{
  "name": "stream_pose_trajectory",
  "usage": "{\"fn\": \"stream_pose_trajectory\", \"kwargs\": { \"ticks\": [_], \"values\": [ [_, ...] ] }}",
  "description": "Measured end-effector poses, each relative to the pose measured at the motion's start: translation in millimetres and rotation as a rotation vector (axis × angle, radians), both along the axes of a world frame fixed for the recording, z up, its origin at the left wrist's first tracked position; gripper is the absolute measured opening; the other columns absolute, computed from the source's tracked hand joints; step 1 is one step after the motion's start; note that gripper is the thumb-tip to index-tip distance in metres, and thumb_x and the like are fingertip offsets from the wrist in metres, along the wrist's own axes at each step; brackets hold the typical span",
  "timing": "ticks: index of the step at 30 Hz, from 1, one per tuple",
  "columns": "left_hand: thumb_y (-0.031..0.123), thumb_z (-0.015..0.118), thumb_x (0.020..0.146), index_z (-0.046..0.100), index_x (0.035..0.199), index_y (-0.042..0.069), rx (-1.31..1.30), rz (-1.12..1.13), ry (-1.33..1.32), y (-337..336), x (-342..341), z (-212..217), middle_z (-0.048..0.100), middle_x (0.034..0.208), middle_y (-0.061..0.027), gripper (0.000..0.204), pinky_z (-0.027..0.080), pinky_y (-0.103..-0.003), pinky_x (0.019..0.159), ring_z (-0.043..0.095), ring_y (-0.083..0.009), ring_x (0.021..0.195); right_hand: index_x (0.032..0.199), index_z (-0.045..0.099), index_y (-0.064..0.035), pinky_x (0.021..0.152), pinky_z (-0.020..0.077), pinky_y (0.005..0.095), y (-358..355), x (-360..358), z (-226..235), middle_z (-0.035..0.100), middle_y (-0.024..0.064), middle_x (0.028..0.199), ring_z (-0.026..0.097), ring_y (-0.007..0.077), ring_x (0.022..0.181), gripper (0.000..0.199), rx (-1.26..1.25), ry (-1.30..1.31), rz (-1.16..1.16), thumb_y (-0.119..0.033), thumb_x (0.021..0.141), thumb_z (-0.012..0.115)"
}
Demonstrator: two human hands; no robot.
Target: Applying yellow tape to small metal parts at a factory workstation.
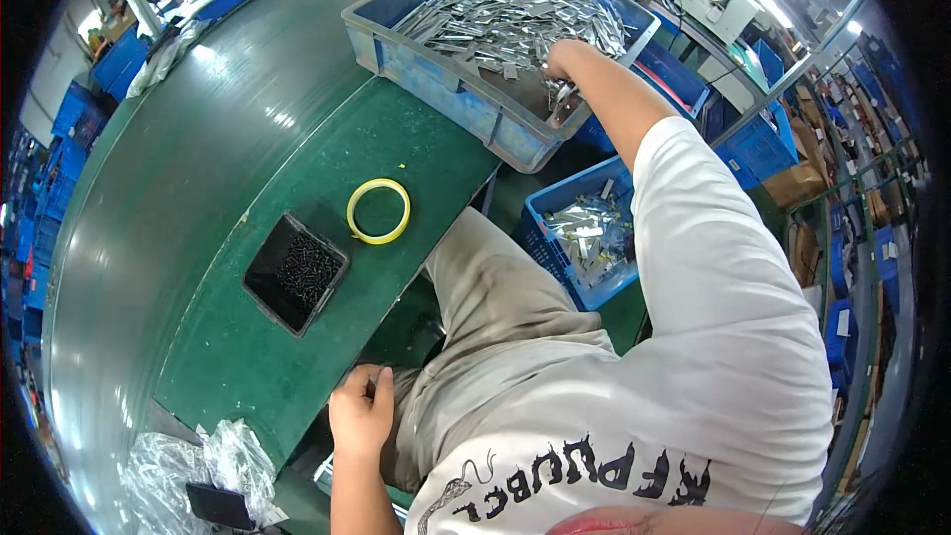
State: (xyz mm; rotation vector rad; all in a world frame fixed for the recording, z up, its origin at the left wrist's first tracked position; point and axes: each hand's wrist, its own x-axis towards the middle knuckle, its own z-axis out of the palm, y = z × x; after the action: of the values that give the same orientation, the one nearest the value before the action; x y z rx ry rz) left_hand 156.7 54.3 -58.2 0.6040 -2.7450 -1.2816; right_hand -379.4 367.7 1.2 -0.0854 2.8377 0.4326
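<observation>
My right hand (568,58) reaches into a large grey-blue plastic bin (436,89), at the near right part of a heap of thin, shiny metal strips (515,15). Its fingertips point down among the pieces and are mostly hidden, so I cannot tell whether they grip any. My left hand (361,408) is low at the near edge of the green work surface (223,357), beside my leg. Its fingers are curled in with the thumb on top; whatever may be inside them is hidden.
On the green surface stand a black open box (265,277) of small dark screws and a roll of yellow tape (354,210). Clear plastic bags (163,471) lie at the lower left. A blue crate (601,294) with bagged metal parts sits beside my leg. A grey conveyor belt (233,89) curves behind.
</observation>
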Motion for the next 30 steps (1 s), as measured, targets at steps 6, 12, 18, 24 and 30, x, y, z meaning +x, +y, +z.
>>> {"fn": "stream_pose_trajectory", "kwargs": {
  "ticks": [6,12,18,24,30],
  "values": [
    [0.010,0.068,0.088,0.065,0.084,-0.002,0.022,0.002,0.039,-2,2,-3,0.058,0.060,-0.0082,0.014,0.041,-0.028,0.052,0.050,-0.0110,0.052,0.105,0.074,-0.0115,0.086,0.0522,0.0452,-3,-31,-17,0.069,0.0168,0.110,0.066,0.0339,0.097,0.041,0.187,-0.122,0.253,-0.040,0.076,0.069],
    [0.012,0.068,0.088,0.065,0.085,-0.002,0.036,-0.007,0.056,-3,0,-3,0.058,0.061,-0.0076,0.014,0.041,-0.027,0.053,0.050,-0.0108,0.053,0.115,0.071,-0.0136,0.088,0.0533,0.0421,12,-35,-10,0.068,0.0137,0.118,0.066,0.0301,0.105,0.039,0.112,-0.093,0.065,-0.028,0.079,0.072],
    [0.013,0.068,0.089,0.065,0.086,-0.002,0.037,0.016,0.025,-6,1,2,0.058,0.060,-0.0081,0.015,0.042,-0.028,0.053,0.050,-0.0114,0.053,0.120,0.070,-0.0162,0.091,0.0525,0.0467,-4,19,17,0.064,0.0073,0.129,0.063,0.0298,0.116,0.038,0.010,0.147,-0.152,-0.022,0.082,0.070],
    [0.012,0.068,0.088,0.066,0.086,-0.002,0.052,0.004,0.034,-7,0,1,0.058,0.060,-0.0092,0.014,0.042,-0.028,0.052,0.051,-0.0129,0.052,0.117,0.071,-0.0156,0.088,0.0540,0.0442,-10,21,15,0.066,0.0062,0.126,0.066,0.0279,0.112,0.036,0.087,0.089,-0.171,-0.025,0.083,0.069],
    [0.013,0.068,0.088,0.066,0.087,-0.001,0.024,-0.016,0.102,-6,0,-2,0.060,0.061,-0.0108,0.014,0.044,-0.030,0.053,0.054,-0.0161,0.052,0.114,0.073,-0.0161,0.084,0.0552,0.0449,-15,26,19,0.068,0.0060,0.123,0.067,0.0280,0.108,0.036,0.229,-0.004,-0.072,-0.026,0.080,0.072]
  ]
}}
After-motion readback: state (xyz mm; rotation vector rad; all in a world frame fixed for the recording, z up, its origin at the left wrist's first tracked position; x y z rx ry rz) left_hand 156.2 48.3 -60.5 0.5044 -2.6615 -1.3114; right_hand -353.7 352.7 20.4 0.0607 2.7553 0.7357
